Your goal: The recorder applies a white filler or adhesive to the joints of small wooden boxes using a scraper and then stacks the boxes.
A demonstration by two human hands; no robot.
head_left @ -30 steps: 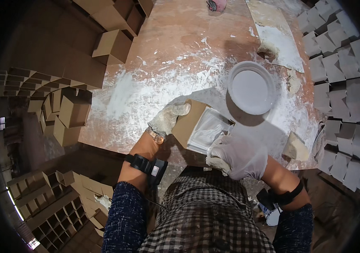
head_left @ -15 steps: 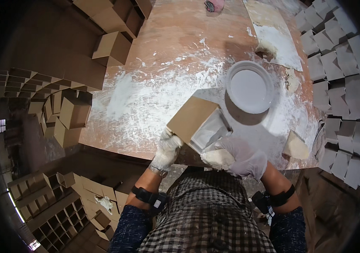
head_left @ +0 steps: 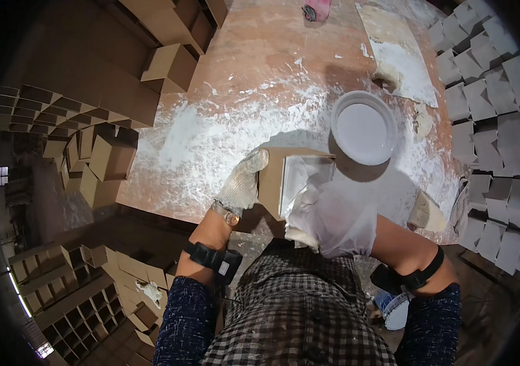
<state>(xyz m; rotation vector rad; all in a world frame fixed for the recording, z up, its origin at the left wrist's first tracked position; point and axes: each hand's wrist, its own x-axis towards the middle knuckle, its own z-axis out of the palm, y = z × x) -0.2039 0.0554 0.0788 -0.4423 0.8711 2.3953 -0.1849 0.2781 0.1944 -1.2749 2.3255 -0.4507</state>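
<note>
Cardboard box [head_left: 271, 183] is gripped by gloved left hand [head_left: 242, 182], just right of it; pale pad [head_left: 301, 238] is clamped in gloved right hand [head_left: 340, 221]; white bowl [head_left: 357, 96] is seen beyond.

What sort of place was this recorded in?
Probably a workshop that deals in cardboard boxes: brown boxes are piled at the left, white box-like pieces are stacked at the right, and a whitish-filled tub stands on a white-smeared worktable.
</note>
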